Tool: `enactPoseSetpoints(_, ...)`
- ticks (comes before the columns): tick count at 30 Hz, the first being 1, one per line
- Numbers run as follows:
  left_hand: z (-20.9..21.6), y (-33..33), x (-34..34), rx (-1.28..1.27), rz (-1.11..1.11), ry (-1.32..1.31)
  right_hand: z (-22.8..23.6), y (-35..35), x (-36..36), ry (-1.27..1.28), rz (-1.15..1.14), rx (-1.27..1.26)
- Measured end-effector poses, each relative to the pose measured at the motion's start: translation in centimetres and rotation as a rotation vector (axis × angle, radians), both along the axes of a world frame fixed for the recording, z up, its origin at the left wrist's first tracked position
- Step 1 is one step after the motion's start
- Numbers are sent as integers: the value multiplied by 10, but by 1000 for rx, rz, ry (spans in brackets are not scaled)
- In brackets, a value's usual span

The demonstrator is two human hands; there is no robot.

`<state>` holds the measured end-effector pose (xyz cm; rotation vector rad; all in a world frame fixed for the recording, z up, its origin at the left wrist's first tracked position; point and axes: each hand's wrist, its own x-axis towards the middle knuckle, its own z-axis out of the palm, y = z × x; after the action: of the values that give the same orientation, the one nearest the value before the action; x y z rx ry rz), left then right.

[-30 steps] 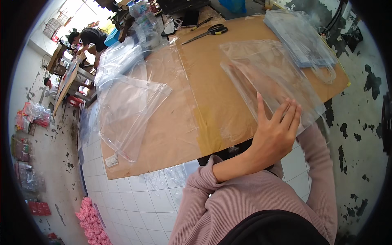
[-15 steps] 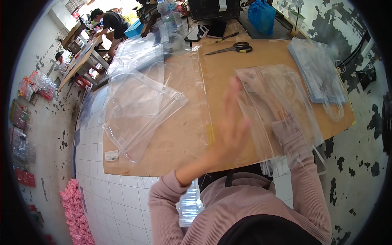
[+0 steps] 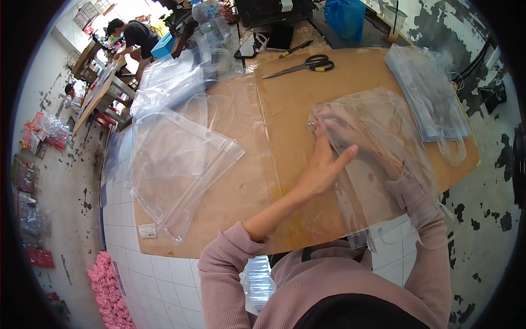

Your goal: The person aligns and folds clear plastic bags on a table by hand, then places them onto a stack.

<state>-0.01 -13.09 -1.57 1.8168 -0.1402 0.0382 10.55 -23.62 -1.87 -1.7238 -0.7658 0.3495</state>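
Note:
A clear plastic bag [image 3: 378,192] lies in front of me on the right half of the brown board. My right hand [image 3: 346,127] is inside it, seen through the film, its fingers bent against the far left corner. On the outside, my left hand [image 3: 324,164] touches that same corner with its fingers, the thumb stretched well away from them. Its fingertips are partly hidden. Another clear bag [image 3: 170,159], with a zip strip and loop handles, lies flat on the left. A stack of clear bags [image 3: 430,96] sits at the far right.
Black-handled scissors [image 3: 309,64] lie at the back of the brown board [image 3: 233,208]. Behind them are a pen [image 3: 296,49], a phone [image 3: 246,48] and a blue plastic bag [image 3: 344,19]. More clear plastic [image 3: 170,77] is piled at the back left. Another person [image 3: 137,38] bends over a distant table.
My left hand has come down onto the bag's far left corner. My right hand has pushed further into that corner, and the bag has puffed up around it. The view has shifted slightly.

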Motion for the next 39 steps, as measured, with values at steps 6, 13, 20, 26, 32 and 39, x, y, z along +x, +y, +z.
enactPoseSetpoints(6, 11, 11, 1, -29, -2, 71, 3, -10, 2, 343, 218, 332)
enactPoseSetpoints(13, 14, 14, -1, 82, 0, 6, 4, -13, -6, 218, 27, 321)
enactPoseSetpoints(20, 20, 14, 1, -107, -20, 55, 18, -13, -6, 157, 135, 383)
enactPoseSetpoints(26, 12, 7, -2, 161, 57, -103, 8, -14, -4, 304, 139, 372)
enactPoseSetpoints(32, 13, 1, -5, 310, 45, -131, 4, -8, -3, 53, 120, 254)
enactPoseSetpoints(39, -1, -1, -3, 99, 182, -285, -1, -9, -1, 226, 187, 246)
